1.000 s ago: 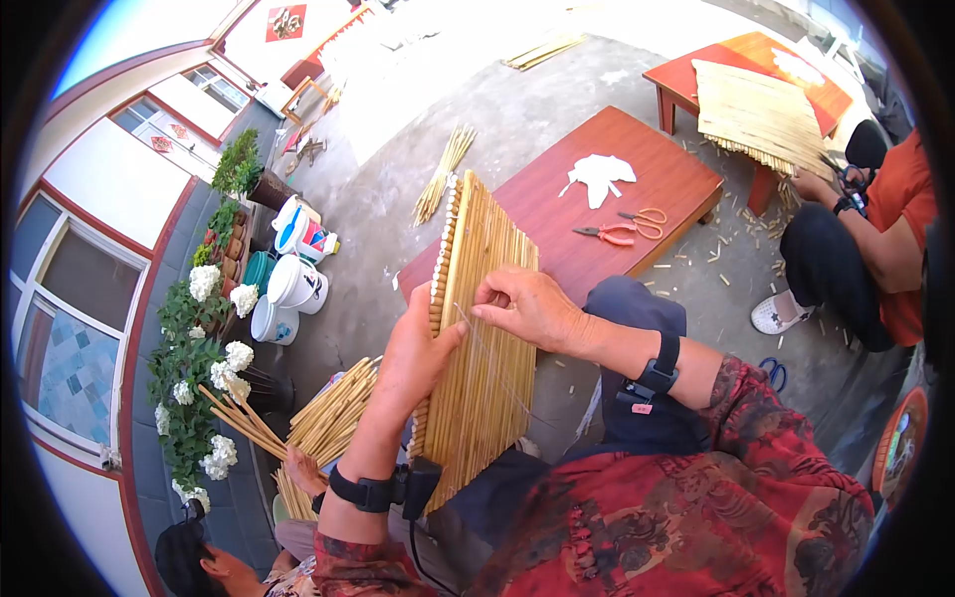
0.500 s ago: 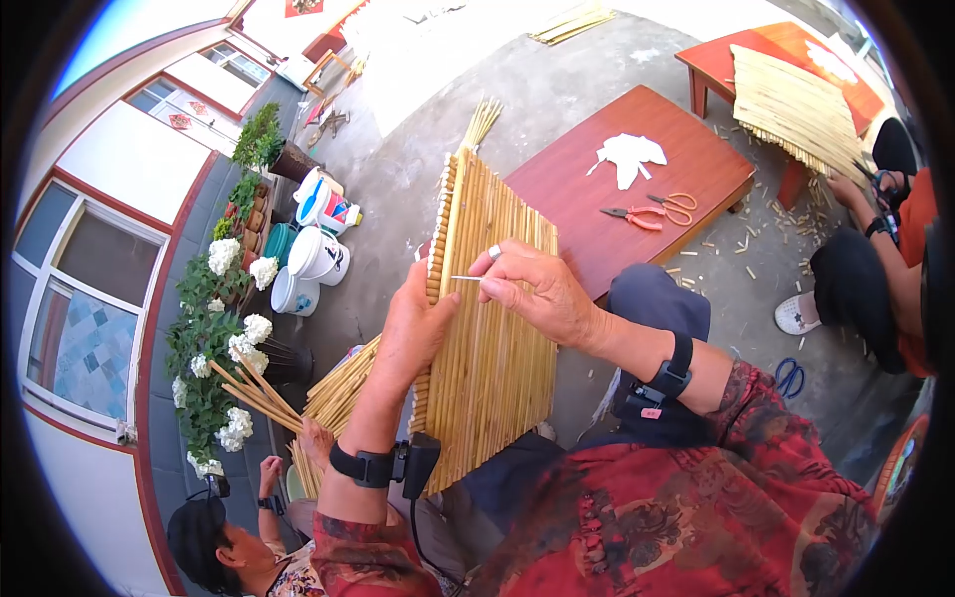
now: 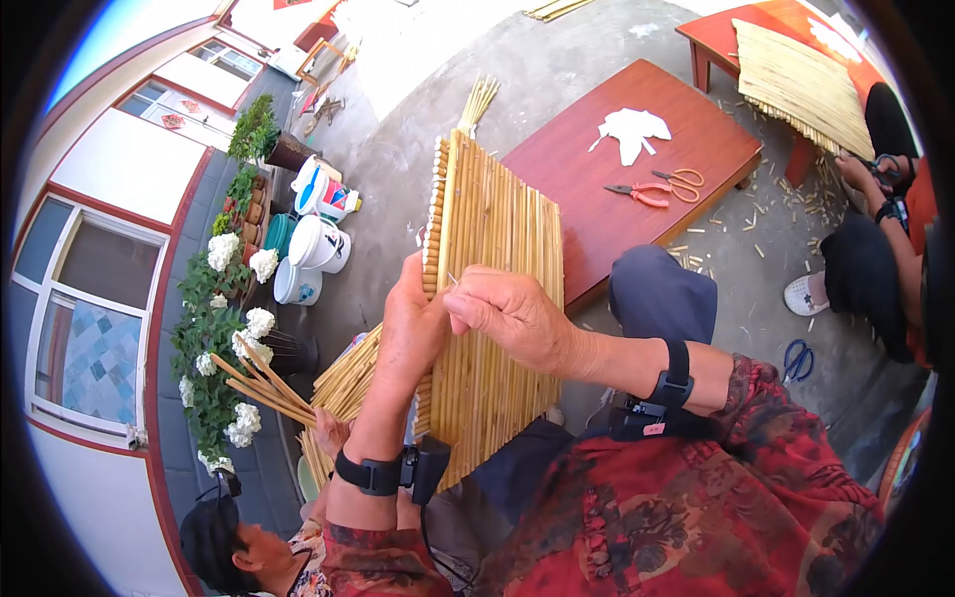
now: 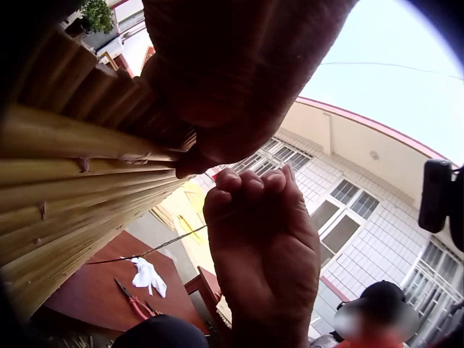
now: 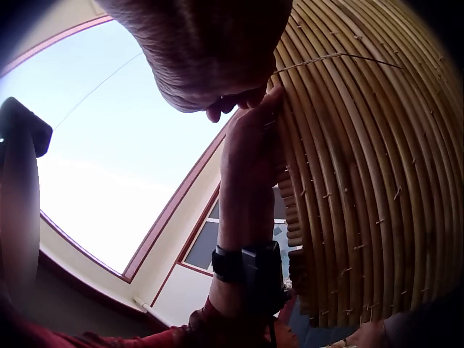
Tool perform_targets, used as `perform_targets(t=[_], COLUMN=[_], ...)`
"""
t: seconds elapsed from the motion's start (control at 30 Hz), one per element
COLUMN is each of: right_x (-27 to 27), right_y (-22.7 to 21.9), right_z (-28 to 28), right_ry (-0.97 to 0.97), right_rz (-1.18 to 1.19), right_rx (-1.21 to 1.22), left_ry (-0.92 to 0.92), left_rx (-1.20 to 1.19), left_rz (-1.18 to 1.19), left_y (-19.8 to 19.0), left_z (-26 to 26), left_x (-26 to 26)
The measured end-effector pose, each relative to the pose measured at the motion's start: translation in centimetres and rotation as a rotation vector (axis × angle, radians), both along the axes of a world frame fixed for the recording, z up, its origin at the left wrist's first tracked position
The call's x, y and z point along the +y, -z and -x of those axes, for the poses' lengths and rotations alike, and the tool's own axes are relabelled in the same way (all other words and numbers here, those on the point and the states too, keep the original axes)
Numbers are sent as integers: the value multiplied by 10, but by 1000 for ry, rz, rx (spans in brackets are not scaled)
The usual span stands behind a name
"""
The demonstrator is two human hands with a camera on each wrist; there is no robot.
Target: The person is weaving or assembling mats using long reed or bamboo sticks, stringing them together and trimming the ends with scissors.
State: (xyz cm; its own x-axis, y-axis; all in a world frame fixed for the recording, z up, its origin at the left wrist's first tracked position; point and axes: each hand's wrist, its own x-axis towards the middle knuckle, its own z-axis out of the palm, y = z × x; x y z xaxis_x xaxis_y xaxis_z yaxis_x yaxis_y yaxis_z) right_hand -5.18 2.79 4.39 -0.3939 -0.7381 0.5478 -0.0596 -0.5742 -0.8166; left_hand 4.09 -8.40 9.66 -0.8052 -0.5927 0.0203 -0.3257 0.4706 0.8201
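Note:
A panel of yellow stalks [image 3: 507, 229] bound side by side stands tilted before the body. My left hand [image 3: 413, 318] grips its left edge, the thumb on the front. Close to that thumb, my right hand [image 3: 512, 318] has its fingers curled in a pinch on a thin needle [image 3: 453, 280], most of it hidden by the fingers. The left wrist view has the right hand [image 4: 264, 250] beside the left hand [image 4: 225, 72], with a thin thread [image 4: 174, 239] running from it. In the right wrist view this thread [image 5: 312, 62] crosses the stalks [image 5: 348, 167].
A low red table [image 3: 597, 199] beyond the panel holds pliers [image 3: 647, 194], scissors [image 3: 684, 183] and a white cloth [image 3: 632, 129]. Loose stalks [image 3: 348, 373] and a person in a cap [image 3: 214, 542] are at the left, near white buckets [image 3: 318, 244]. Another person works at the right.
My right hand, holding the needle, has moved left and slightly down, close against my left thumb. Less of the needle shows than half a second ago. The left hand keeps its grip on the edge.

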Motion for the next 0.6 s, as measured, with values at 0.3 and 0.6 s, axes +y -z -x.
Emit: perform_targets(t=[0.3, 0.6], right_x=[17, 56], right_y=[2, 27], right_z=[64, 131], right_ry=[-142, -71], right_rz=[-146, -587], right_rx=[-174, 337], left_ry=[-59, -67], left_rx=[2, -20], left_rz=[-238, -179], left_y=[-2, -5], left_z=[-17, -30], left_x=[-26, -31])
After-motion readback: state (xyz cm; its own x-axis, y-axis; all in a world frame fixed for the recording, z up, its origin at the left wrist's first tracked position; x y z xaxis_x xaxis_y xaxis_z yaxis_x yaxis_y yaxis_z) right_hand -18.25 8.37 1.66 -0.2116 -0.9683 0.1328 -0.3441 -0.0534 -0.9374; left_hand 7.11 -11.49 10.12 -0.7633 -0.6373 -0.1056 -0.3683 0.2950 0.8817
